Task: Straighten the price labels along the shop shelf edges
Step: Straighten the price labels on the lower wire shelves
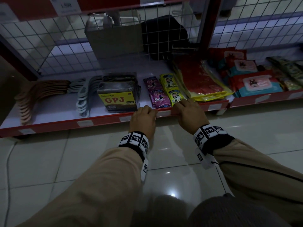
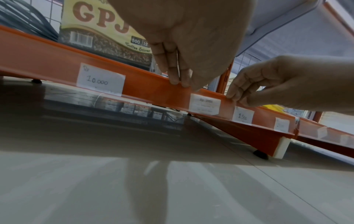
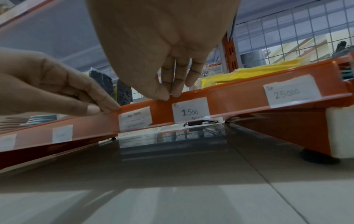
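The red shelf edge strip [image 1: 101,120] of the bottom shelf carries several white price labels. A small label with faint print [image 2: 204,104] [image 3: 135,118] [image 1: 164,113] sits between my two hands. My left hand [image 1: 148,110] [image 2: 181,84] pinches the strip's top lip just left of that label. My right hand [image 1: 182,104] [image 3: 167,97] pinches the lip just right of it, beside the "1.500" label [image 3: 190,111]. A "10.000" label [image 2: 101,79] lies further left and a "25.000" label [image 3: 291,93] further right.
On the shelf stand a GPJ coffee stirrer pack [image 1: 118,94], clothes hangers [image 1: 41,94], purple and yellow sachets [image 1: 164,90] and red-and-yellow packets [image 1: 201,79]. A wire grid [image 1: 65,46] backs the shelf. Glossy floor tiles [image 1: 82,153] lie below. Another shelf [image 1: 262,99] adjoins on the right.
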`<state>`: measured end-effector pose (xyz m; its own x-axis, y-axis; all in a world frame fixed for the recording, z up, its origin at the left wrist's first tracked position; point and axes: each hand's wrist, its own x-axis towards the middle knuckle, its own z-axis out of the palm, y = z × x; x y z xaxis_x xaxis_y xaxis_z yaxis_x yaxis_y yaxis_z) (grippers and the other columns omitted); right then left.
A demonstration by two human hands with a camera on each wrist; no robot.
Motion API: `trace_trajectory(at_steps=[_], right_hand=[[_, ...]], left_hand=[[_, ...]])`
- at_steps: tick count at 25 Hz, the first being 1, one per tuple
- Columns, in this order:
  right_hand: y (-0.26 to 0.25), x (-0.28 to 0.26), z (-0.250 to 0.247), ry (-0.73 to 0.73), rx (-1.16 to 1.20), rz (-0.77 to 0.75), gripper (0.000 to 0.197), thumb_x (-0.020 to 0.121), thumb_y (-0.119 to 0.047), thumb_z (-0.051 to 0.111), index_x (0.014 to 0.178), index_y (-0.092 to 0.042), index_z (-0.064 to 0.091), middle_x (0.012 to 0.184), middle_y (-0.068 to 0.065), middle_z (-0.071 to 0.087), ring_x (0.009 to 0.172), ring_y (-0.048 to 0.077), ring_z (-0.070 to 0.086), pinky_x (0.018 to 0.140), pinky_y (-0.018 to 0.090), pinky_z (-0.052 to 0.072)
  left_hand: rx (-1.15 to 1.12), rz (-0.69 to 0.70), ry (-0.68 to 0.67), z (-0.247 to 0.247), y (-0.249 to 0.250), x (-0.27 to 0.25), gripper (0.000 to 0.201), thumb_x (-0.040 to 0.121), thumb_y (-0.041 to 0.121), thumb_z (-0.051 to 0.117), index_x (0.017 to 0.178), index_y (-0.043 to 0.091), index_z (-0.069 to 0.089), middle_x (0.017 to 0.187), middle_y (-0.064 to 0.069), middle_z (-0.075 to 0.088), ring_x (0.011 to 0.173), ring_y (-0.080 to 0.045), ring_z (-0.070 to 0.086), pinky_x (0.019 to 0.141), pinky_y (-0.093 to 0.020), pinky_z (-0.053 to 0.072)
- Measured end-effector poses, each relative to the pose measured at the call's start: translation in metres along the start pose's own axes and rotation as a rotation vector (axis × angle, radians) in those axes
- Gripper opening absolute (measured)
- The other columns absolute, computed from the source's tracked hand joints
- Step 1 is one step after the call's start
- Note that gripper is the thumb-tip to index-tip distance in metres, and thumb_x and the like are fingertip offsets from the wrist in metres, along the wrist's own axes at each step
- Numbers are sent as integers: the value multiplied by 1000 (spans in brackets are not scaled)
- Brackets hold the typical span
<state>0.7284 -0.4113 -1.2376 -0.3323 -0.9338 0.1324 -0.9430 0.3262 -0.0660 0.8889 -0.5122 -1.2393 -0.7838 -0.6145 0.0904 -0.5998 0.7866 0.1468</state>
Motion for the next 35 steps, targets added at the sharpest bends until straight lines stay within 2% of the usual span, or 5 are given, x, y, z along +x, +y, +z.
trace_trajectory(at_steps=[9, 13, 24, 30, 35], right_hand=[[15, -9, -11, -58, -51, 17, 39, 83, -21, 57, 121, -17, 53, 122, 9, 52, 113, 31, 45, 88, 40, 39], [36, -13, -34, 1, 19, 77, 37, 83, -19, 57, 120, -16, 56, 115, 11, 56, 105, 33, 51, 83, 38, 40], [86, 8, -207, 558, 201, 150, 19, 84, -14, 56, 101, -13, 65, 95, 9, 62, 89, 28, 57, 69, 32, 43], [84, 17, -278, 654, 174, 154, 16, 84, -13, 57, 98, -13, 65, 94, 6, 63, 84, 24, 58, 69, 31, 45], [80, 14, -297, 606, 107, 231, 17, 85, -16, 57, 100, -14, 65, 95, 7, 62, 84, 26, 59, 68, 34, 48]], left_hand=[[158, -24, -75, -2, 6, -11, 38, 93, 24, 43, 130, 21, 51, 128, -3, 49, 118, -26, 41, 93, -36, 35], [159, 15, -77, -25, 22, 2, 35, 93, 28, 44, 126, 21, 54, 124, -3, 54, 116, -26, 45, 94, -38, 35], [76, 220, 306, -184, 98, 75, 30, 93, 37, 46, 116, 24, 60, 114, 1, 57, 108, -23, 48, 91, -37, 35], [74, 261, 417, -261, 109, 90, 30, 92, 37, 48, 115, 22, 60, 116, 0, 58, 111, -24, 49, 95, -38, 35], [76, 333, 439, -287, 109, 99, 29, 92, 40, 48, 111, 23, 61, 111, 0, 58, 107, -25, 50, 92, -38, 37]])
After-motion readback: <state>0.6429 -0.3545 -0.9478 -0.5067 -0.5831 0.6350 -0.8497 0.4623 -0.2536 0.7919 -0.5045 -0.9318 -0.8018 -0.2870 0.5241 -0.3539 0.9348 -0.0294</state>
